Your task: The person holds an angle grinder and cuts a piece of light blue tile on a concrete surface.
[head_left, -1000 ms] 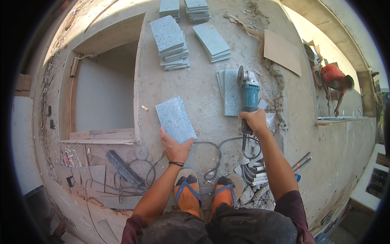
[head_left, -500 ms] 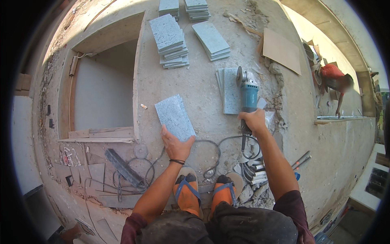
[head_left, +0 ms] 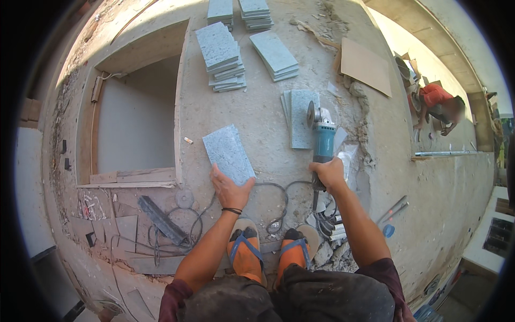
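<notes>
A grey speckled stone tile (head_left: 229, 153) lies in front of me on the dusty concrete. My left hand (head_left: 230, 189) grips its near end, thumb on one edge and fingers along the other. In my right hand (head_left: 327, 174) is a teal and black angle grinder (head_left: 324, 140), closed around its rear handle. The grinder's cutting disc (head_left: 311, 114) points away from me, above or beside a few more tiles (head_left: 304, 129). From the handle, a dark cord (head_left: 284, 201) loops across the floor toward the left. Whether the disc is spinning cannot be made out.
Stacked tiles (head_left: 220, 51) stand farther off, beside another low stack (head_left: 274, 53). A framed opening (head_left: 140, 118) lies left. Broken rubble (head_left: 332, 252) sits by my right foot, and a brown board (head_left: 366, 67) at far right. Another person (head_left: 437, 104) crouches beyond a ledge on the right.
My right hand has brought the grinder slightly nearer to me and a little left. My left hand stays on the tile. The other person has drawn an arm back from the ledge.
</notes>
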The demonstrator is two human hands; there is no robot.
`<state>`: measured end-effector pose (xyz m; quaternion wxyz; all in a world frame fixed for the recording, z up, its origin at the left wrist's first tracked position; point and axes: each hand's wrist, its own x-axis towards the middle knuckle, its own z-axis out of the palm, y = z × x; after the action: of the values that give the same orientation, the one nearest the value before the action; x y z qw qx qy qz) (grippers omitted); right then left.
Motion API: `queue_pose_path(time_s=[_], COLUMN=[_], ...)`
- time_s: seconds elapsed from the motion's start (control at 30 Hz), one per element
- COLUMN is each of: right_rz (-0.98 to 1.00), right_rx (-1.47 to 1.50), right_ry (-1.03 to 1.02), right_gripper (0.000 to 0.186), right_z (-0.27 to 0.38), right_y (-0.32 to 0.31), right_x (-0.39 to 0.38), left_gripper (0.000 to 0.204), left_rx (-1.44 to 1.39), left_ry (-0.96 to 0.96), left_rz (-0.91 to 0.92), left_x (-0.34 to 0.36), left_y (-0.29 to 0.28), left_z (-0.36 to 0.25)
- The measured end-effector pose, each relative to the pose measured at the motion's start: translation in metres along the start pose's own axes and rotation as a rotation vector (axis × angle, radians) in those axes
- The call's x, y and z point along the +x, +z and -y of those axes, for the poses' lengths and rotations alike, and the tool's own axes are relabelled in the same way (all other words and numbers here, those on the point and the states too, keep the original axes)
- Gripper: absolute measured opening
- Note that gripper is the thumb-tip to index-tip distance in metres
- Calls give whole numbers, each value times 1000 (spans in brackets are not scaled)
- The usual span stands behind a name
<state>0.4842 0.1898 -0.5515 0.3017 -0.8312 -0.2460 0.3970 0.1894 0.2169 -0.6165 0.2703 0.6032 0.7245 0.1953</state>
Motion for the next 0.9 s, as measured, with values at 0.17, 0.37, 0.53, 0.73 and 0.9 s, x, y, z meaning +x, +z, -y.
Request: queue_pose_path(time_s=[0.17, 0.37, 0.53, 0.73, 0.9], right_rz=[9, 40, 18, 38, 46], right_rx=[42, 66, 63, 52, 28], right_ry=[20, 24, 38, 6, 55], right_gripper=[23, 22, 23, 23, 21], right_z=[-4, -19, -19, -16, 23], right_y=[-2, -4, -1, -4, -4], right_x=[-20, -38, -49, -25, -9], left_gripper=[127, 126, 127, 128, 129], left_rx=[0, -13, -8, 3, 8], left_ry=[19, 40, 41, 20, -14], left_rz=[-2, -11, -13, 6, 18], left_x=[0, 0, 1, 1, 2], left_y=[0, 0, 1, 2, 0], left_z=[2, 3, 5, 2, 4])
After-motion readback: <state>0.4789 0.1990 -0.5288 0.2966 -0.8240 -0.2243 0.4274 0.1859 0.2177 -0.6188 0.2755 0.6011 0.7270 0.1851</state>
